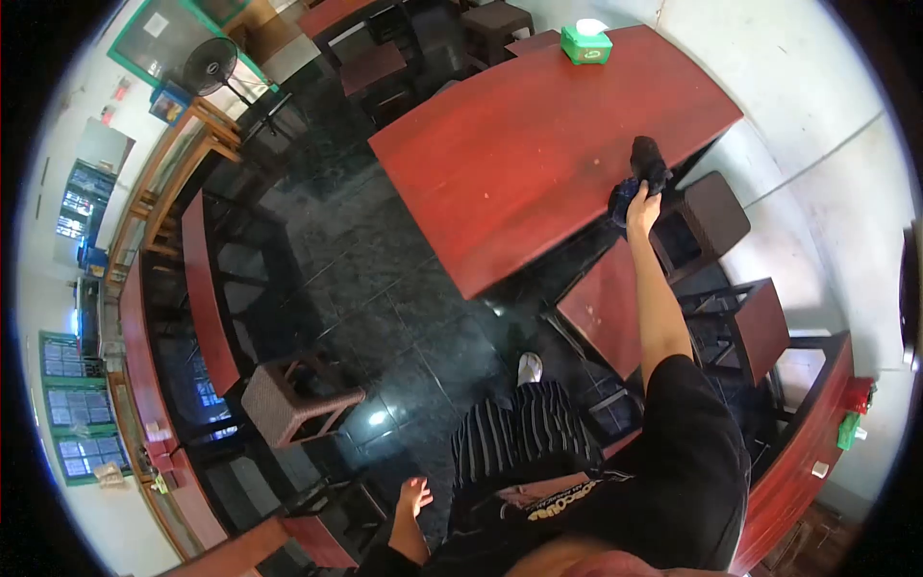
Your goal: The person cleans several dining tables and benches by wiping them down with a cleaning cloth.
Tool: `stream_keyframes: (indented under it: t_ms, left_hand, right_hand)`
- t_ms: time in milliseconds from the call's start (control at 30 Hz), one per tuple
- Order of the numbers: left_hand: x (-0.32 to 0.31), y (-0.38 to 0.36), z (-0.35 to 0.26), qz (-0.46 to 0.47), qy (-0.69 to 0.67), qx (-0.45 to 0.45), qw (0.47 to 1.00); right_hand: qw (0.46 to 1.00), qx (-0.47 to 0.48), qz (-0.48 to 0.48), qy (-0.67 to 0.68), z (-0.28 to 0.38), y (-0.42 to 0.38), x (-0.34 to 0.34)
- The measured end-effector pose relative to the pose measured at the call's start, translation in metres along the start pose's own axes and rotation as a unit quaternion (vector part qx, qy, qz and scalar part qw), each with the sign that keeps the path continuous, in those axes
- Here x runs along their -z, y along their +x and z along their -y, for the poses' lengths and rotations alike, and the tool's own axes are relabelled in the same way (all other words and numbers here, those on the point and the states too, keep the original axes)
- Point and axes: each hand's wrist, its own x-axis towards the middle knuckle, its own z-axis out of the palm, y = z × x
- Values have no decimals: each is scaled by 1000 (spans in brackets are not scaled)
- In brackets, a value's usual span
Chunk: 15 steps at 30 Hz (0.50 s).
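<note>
My right hand (642, 208) reaches forward with its fingers closed round a dark, bunched cloth (649, 165). Part of the cloth lies over the near right edge of the red table (519, 163), and a bluish-black fold hangs beside my fingers. My left hand (415, 494) hangs low by my striped trousers, away from the furniture. Its fingers are loosely bent and apart, with nothing visible in them. At the table's far side stands a green tissue box (587, 43) with a white tissue sticking out.
Red-topped stools (601, 303) and a brown woven stool (716, 216) stand along the table's near right side. Another woven stool (288, 399) is on the dark tiled floor (385, 317) to the left. Long tables (207, 288) line the left; a black fan (211, 65) stands behind.
</note>
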Motion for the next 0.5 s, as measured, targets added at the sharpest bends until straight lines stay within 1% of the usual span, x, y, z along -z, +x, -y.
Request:
stream_keyframes:
  t_ms: [67, 100, 133, 167, 200, 233, 267, 300, 333, 367, 400, 433, 467, 500]
  left_hand:
    - [2, -10, -7, -24, -50, 41, 998]
    - [3, -12, -11, -35, -42, 55, 997]
    - [8, -14, -13, -48, -33, 73, 996]
    - [14, -8, -15, -23, -42, 72, 996]
    - [21, 4, -19, 3, -49, 73, 996]
    - [29, 12, -21, 33, -53, 77, 995]
    - [19, 28, -48, 23, -27, 81, 996]
    - [-3, 28, -98, 10, -2, 87, 996]
    - [-16, 15, -132, -8, 24, 98, 995]
    - [-8, 57, -146, 48, 69, 79, 993]
    - [1, 99, -167, 122, 62, 37, 990]
    - [-8, 121, -217, 178, 24, 10, 984]
    - [-69, 69, -295, -25, 64, -75, 995]
    - [-81, 76, -326, 9, 58, -123, 991]
  right_hand:
    - [993, 62, -17, -102, -35, 51, -50]
    - [962, 98, -31, -254, -64, 68, -77]
    - [911, 99, 22, -400, -49, 61, -87]
    - [867, 143, 96, -467, -21, 57, -93]
    - [810, 184, 169, -530, -1, 47, -104]
    - [888, 223, 89, -392, 12, 22, -131]
    - [939, 123, 166, -275, 70, -15, -147]
    - [933, 204, 168, -246, 97, -60, -178]
    - [910, 54, 373, -174, 129, -97, -193]
    - [870, 351, 326, -118, 100, -155, -231]
    - [769, 323, 541, -108, 128, -192, -238]
    - [689, 397, 596, 112, 120, -220, -251]
    - [692, 312, 627, 173, 134, -225, -248]
    - [754, 295, 563, 165, 157, -204, -238]
